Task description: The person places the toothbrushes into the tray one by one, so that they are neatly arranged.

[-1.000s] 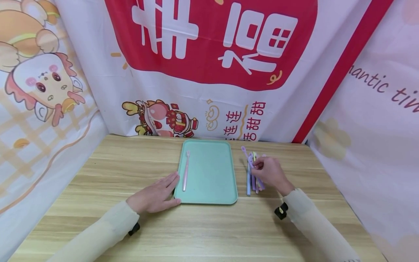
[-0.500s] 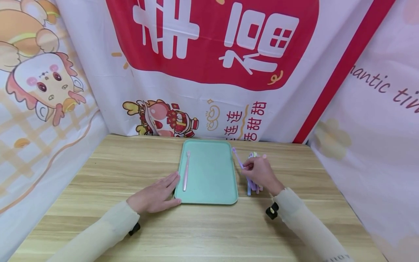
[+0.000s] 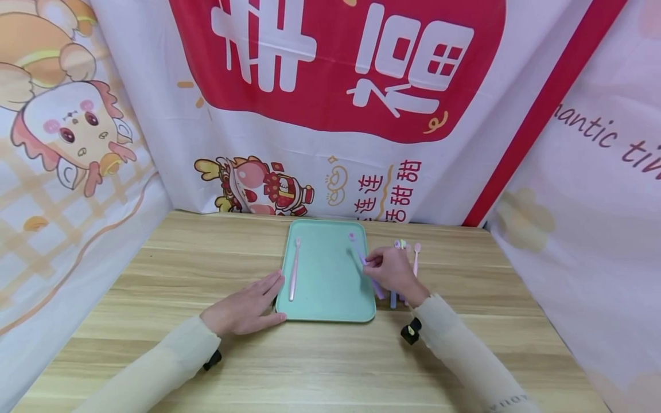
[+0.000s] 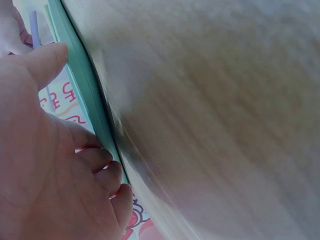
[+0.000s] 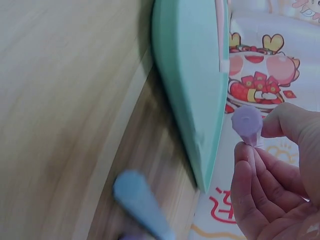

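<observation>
My right hand (image 3: 395, 271) pinches a purple toothbrush (image 3: 376, 288) by its handle, over the right rim of a mint-green tray (image 3: 330, 287). Its head points away from me above the tray, and in the right wrist view the handle's end (image 5: 247, 122) shows between thumb and fingers. A pink toothbrush (image 3: 294, 272) lies lengthwise near the tray's left side. At the tray's left front corner my left hand (image 3: 245, 307) rests with straight fingers touching the rim.
Several more toothbrushes lie in a bunch right of the tray, partly hidden behind my right hand; a pink one (image 3: 416, 255) and a blue handle (image 3: 393, 299) show. A printed cloth (image 3: 330, 123) hangs behind the wooden table (image 3: 320, 367).
My right hand has lifted the purple toothbrush from the bunch and carried it left to the tray's right edge. The left hand and the pink toothbrush on the tray stay in place.
</observation>
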Demonstrator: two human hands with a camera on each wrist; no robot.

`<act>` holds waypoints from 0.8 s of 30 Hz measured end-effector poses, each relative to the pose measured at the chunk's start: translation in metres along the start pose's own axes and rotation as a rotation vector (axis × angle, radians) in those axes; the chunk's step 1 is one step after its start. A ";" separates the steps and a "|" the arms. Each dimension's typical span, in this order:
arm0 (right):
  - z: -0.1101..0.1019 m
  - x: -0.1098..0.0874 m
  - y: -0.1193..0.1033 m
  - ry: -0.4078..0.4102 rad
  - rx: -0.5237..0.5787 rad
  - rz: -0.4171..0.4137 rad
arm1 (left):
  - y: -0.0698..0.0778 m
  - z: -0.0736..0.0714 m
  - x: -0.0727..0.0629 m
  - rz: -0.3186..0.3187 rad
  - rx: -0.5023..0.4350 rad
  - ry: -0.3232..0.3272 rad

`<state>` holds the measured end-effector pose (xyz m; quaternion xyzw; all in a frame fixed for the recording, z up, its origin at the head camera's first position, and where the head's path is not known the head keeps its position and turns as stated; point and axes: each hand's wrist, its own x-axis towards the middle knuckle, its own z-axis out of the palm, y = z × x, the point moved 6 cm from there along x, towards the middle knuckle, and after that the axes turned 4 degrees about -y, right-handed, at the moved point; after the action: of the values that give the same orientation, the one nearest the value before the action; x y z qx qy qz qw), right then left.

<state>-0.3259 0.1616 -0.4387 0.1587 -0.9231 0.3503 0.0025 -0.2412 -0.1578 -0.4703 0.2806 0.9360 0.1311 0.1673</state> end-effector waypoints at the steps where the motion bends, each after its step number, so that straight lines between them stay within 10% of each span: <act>1: 0.002 0.001 -0.002 0.004 0.005 -0.007 | 0.000 0.000 0.000 0.001 0.001 0.000; 24: 0.051 0.019 -0.041 0.097 0.141 0.047 | 0.001 0.002 0.002 0.009 0.017 0.006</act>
<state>-0.3259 0.0941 -0.4485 0.1197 -0.8984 0.4216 0.0276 -0.2418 -0.1557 -0.4720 0.2857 0.9363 0.1249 0.1615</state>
